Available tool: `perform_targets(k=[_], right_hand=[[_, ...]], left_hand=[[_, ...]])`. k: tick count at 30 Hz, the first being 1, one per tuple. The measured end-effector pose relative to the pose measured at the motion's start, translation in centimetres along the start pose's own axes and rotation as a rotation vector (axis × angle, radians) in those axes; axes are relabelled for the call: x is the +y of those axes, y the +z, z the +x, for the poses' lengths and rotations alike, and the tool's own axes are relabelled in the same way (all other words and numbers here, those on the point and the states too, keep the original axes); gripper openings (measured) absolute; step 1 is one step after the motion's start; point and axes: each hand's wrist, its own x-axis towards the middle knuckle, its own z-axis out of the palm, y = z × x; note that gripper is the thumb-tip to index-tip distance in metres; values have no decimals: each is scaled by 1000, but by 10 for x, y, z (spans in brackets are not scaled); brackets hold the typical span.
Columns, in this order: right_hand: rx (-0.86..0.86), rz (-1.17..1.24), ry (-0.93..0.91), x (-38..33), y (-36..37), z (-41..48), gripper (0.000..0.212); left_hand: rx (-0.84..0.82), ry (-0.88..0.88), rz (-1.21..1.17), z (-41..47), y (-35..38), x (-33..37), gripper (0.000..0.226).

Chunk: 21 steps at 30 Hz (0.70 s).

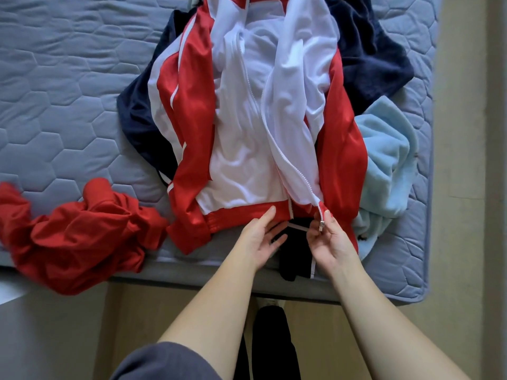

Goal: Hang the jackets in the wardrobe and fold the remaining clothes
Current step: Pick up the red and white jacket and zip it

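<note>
A red and white track jacket [247, 127] lies unzipped on the bed, its white lining showing and its red hem toward me. My right hand [327, 242] pinches the right end of the hem, where the metal zipper pull [321, 224] hangs. My left hand [260, 237] is at the left end of the hem with its fingers straight, fingertips touching the red band. A dark navy garment with white trim [297, 259] lies under the hem between my hands.
A crumpled red garment [76, 237] hangs over the grey quilted mattress [63, 105] edge at the left. Dark navy clothes [367, 50] and a light blue fleece [389, 165] lie under and right of the jacket. Beige floor [461, 187] runs along the bed's right side.
</note>
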Motion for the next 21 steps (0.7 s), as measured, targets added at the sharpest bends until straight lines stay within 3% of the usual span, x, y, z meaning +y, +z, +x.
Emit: perform_targets(k=[3,7,13,21], right_hand=[[21,11,1,1,0,-5,9],[-77,-183,70,5,-1,-17,2],[-279,-198,171,28,6,-34,19],[-313,-262,157,63,27,-58,20]], left_hand=[[18,47,13,-3,7,2,12],[-73,152,33,-19,0,8,10],[-188,297,104,-58,-23,27,9],[-138,406,79,-89,-39,39,15]])
